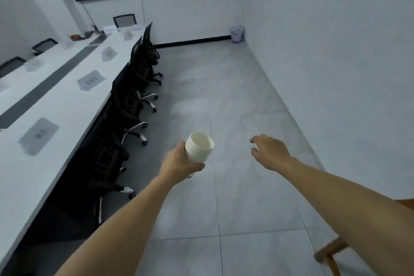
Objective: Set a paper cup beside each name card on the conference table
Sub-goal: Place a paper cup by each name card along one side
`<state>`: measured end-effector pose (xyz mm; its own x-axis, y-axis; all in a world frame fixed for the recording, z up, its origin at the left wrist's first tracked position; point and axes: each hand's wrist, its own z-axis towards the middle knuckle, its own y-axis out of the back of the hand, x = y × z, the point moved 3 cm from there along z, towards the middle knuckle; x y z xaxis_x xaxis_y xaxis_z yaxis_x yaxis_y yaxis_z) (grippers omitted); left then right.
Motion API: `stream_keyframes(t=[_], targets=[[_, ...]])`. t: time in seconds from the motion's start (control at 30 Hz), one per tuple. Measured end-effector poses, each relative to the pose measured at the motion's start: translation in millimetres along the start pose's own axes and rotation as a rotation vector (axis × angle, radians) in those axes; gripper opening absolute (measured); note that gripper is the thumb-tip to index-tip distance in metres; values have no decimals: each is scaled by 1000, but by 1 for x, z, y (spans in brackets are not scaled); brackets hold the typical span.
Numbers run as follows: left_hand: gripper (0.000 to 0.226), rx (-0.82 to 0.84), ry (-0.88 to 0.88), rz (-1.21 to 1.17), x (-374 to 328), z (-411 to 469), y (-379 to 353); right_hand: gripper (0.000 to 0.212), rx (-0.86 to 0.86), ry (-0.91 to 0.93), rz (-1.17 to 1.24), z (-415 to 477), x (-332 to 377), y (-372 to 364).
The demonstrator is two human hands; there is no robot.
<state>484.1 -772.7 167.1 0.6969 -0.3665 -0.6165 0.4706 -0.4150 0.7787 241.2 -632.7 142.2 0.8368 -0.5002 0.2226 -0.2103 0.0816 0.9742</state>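
Paper cups, nested into one stack, sit in my left hand. My fingers are curled round the lower part of the stack, and its open mouth tips up and away from me. It is out over the floor, not yet over the table. My right hand holds nothing; its fingers are loosely bent, off to the right of the stack and well apart from it.

To my left runs the conference table, with a row of black chairs tucked in along its near edge. The nearest name card shows as a blurred grey sheet on the white top, and a second name card lies farther along. I see no cup beside either, so I judge this side is not yet served.

To do this step well, I think I should turn toward the nearest card and grip the stack low. Then I would peel off the top cup by its rim with my right fingertips so only one comes free, and stand it upright just beside the card, away from the table edge.
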Motion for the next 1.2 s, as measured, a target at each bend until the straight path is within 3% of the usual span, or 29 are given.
stream_keyframes(t=[0.3,0.6,0.83,1.2], targets=[[69,-198,302,-94,143,55,101,39,97,373,-57,165,185,-40],[61,-431,521,-165,229,128,190,33,125,767,-36,323,372,-64],[64,-565,689,-231,304,141,239,30,192,1004,-6,379,512,-90],[61,-569,805,-165,435,212,344,29,294,1213,45,447,692,-135]])
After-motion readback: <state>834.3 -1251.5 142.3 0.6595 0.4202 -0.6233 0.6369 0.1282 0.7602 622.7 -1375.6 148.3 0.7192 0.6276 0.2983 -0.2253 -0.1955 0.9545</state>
